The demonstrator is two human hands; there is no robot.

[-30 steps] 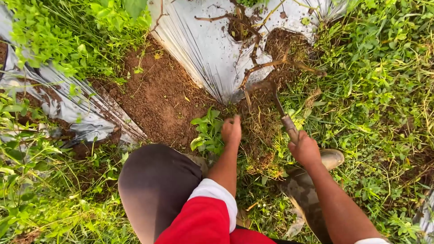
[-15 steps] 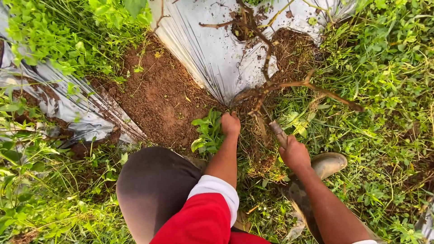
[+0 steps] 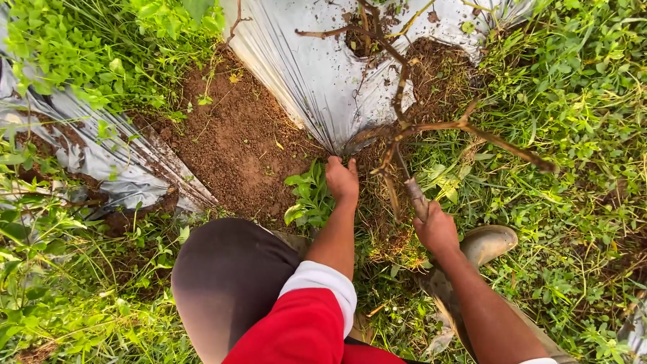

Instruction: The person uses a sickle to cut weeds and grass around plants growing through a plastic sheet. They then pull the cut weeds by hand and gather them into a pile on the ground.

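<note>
We see silver plastic sheet [image 3: 317, 74] over the far soil bed, grass [image 3: 573, 101] right, bare dirt [image 3: 236, 141] left. Our right hand [image 3: 437, 229] is closed around a tool handle [image 3: 416, 197], its blade end hidden among dry branches [image 3: 431, 128] at the sheet's near edge. Our left hand [image 3: 342, 178] is curled, gripping weeds [image 3: 306, 195] just left of the tool.

Two bare hands show, the left hand [image 3: 342, 179] and the right hand [image 3: 437, 230]. One hand tool [image 3: 412, 189] with a wooden grip, one dry branching stem [image 3: 431, 127] and one rubber boot [image 3: 490, 241] are there. Two silver plastic mulch sheets lie on the soil, one ahead [image 3: 317, 67] and one at the left [image 3: 101, 155].
</note>
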